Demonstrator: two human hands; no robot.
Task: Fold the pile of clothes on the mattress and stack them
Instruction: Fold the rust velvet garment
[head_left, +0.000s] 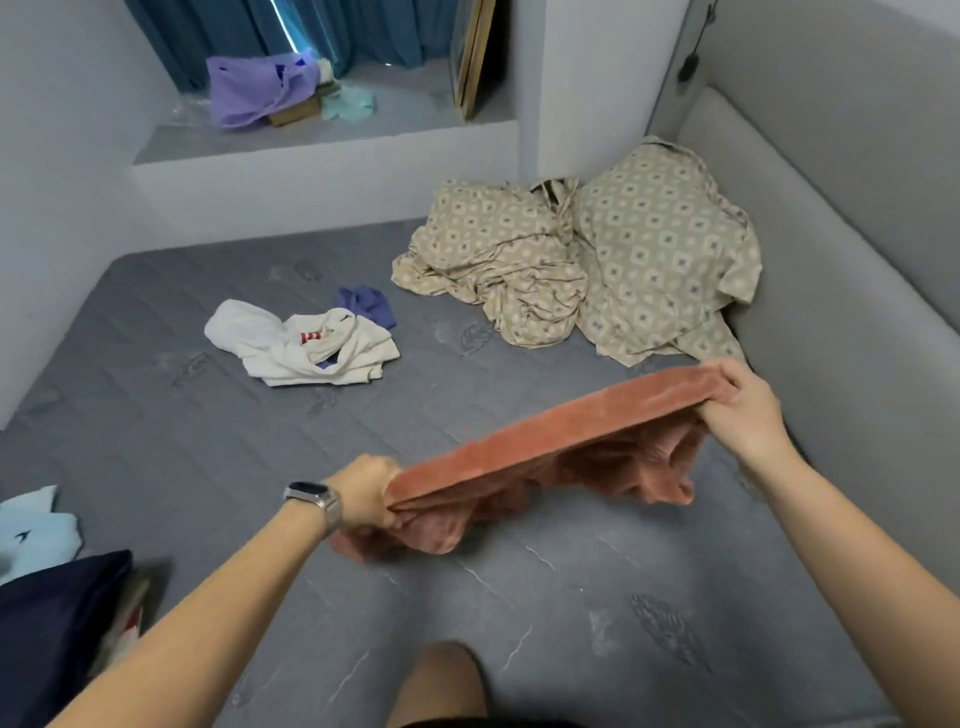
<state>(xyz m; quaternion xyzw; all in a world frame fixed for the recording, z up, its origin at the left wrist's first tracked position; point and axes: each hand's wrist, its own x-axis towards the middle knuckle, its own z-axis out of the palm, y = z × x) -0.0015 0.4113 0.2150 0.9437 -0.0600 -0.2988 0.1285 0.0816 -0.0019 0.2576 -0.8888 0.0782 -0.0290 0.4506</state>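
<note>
Between our two hands hangs a terracotta fleece garment (545, 457), stretched taut along its top edge above the grey mattress (208, 467). Our left hand (366, 499) is fisted round the near end, a watch (314, 500) on that wrist; our right hand (740, 402) pinches the far end, fingers curled over the hem. The rest of the cloth sags in loose folds under the edge, not yet touching the mattress, as far as we can tell.

Handling guess: soft, plush, light, no stiffness at all, so it droops wherever it is not held. It looks grippy rather than slippery. Best hold is where we already have it, at the two ends of the thick banded edge; gripping mid-fabric would only bunch it.

Beyond the left hand, well apart, lies a crumpled white garment (301, 345) with a blue piece (366, 304) just behind it, both unfolded. Past the right hand, a heap of beige patterned cloth (597, 265) sits against the grey padded wall (857, 260). Near our left elbow: a dark navy item (52, 623) and a pale blue one (36, 535).
</note>
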